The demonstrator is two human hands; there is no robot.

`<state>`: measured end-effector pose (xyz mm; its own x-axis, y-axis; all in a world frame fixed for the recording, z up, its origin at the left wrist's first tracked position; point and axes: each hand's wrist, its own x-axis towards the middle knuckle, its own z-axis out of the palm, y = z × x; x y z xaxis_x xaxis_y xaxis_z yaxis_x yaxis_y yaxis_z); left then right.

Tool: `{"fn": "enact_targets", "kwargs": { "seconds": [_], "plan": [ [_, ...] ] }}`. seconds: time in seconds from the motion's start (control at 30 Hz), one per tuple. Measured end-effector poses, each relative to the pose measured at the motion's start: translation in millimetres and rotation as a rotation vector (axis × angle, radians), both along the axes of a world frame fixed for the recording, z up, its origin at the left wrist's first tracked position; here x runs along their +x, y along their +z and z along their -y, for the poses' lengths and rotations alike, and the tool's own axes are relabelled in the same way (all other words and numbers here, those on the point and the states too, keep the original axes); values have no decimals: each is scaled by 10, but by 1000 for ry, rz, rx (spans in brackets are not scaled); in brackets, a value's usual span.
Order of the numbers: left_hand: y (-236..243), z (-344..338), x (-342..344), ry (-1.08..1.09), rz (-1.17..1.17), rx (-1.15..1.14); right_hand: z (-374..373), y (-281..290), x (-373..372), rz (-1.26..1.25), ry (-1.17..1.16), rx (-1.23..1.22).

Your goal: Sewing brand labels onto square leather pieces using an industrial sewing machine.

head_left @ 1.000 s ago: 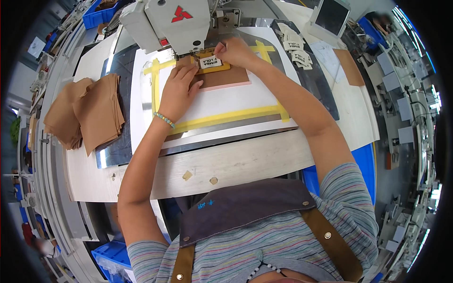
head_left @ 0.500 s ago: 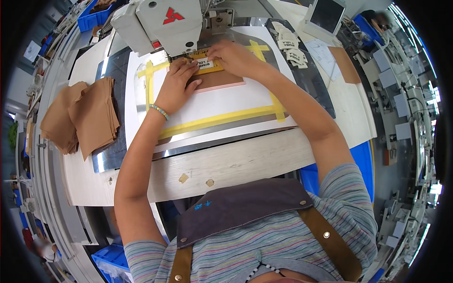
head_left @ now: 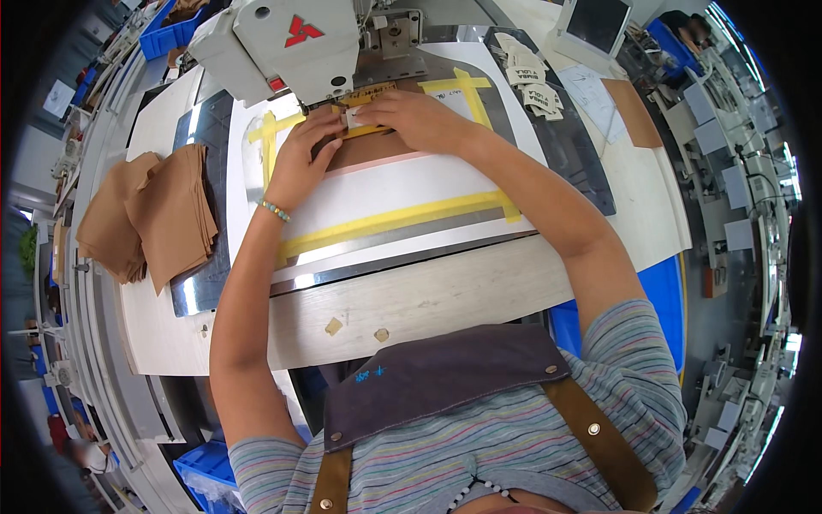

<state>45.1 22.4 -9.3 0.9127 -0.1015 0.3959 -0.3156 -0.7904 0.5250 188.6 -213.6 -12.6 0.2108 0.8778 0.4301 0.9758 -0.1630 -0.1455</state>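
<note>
Below the needle area of a white sewing machine head (head_left: 295,51), my left hand (head_left: 301,163) lies with its fingers laid flat and its thumb apart. Its fingertips touch the left end of a yellow template frame (head_left: 370,130). My right hand (head_left: 421,122) stretches its fingers leftward over this frame. Between the fingertips of both hands shows a bit of a white label (head_left: 351,118), mostly covered by my right hand. Under the frame is a brown panel (head_left: 364,152) with a pinkish front edge, resting on a white sheet (head_left: 385,184) bordered with yellow tape.
A stack of brown pieces (head_left: 171,214) lies at the left. Several white labels (head_left: 531,81) are piled on the dark plate at the right. Beyond them stand a screen (head_left: 595,24) and a loose brown piece (head_left: 632,113). A blue bin (head_left: 659,300) sits below the table's right edge.
My right hand has moved left and lowered its fingers over the label, covering most of it. My left hand has shifted slightly left.
</note>
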Motion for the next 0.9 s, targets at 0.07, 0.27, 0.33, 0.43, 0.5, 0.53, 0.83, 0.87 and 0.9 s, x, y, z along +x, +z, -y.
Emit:
{"fn": "enact_targets", "kwargs": {
  "seconds": [0.07,0.27,0.33,0.43,0.5,0.53,0.83,0.87,0.9],
  "plan": [
    [50,-20,-97,31,-18,-14,8,-12,22,60,11,-5],
    [128,-156,-292,73,-27,73,11,-15,51,81,-4,-49],
    [133,-171,-308,92,-68,50,10,-24,80,97,19,-24],
    [138,-203,-317,88,-65,56,-13,5,85,42,24,-30],
    [146,-211,-324,85,-81,38,-27,62,38,14,-7,-73],
    [150,-214,-324,85,-95,16,-32,91,14,-13,-35,-120],
    [139,-209,-318,63,-74,21,-38,101,12,-79,5,-30],
    [145,-198,-321,59,-70,26,-44,71,35,-75,2,-25],
    [150,-187,-328,71,-76,26,-59,44,61,-55,-1,-17]
  ]
}}
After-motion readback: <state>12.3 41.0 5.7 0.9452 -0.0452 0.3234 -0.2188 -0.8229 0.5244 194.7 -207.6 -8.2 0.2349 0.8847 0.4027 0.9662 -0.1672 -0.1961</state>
